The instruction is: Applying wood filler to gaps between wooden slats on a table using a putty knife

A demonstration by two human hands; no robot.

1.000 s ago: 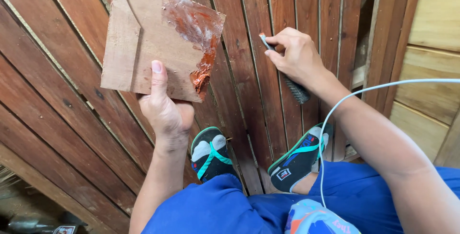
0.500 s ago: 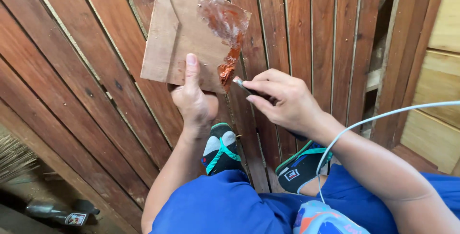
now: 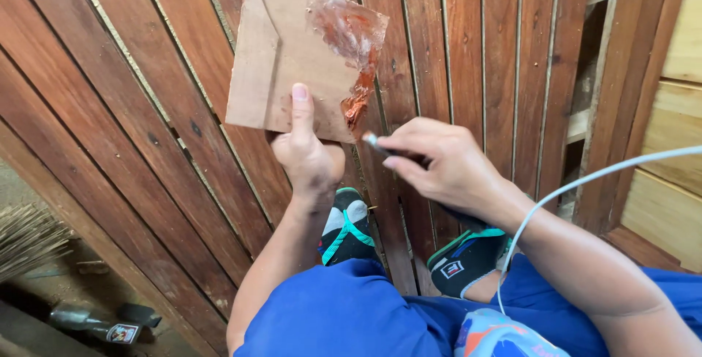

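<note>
My left hand grips the lower edge of a square piece of brown cardboard, thumb on top. Reddish-brown paste is smeared along the cardboard's right side and top right corner. My right hand is closed around a thin tool with a dark handle; its pale tip sits just below the paste at the cardboard's bottom right corner. Both hands hover over a panel of reddish wooden slats.
My feet in dark sandals with teal straps rest on the slats, and blue trousers fill the bottom. A white cable crosses my right arm. A hammer and broom bristles lie lower left. Pale planks stand at right.
My right hand has moved left from beside the slats toward the cardboard, bringing the tool tip to the paste at its lower right corner. The left hand keeps its hold on the cardboard.
</note>
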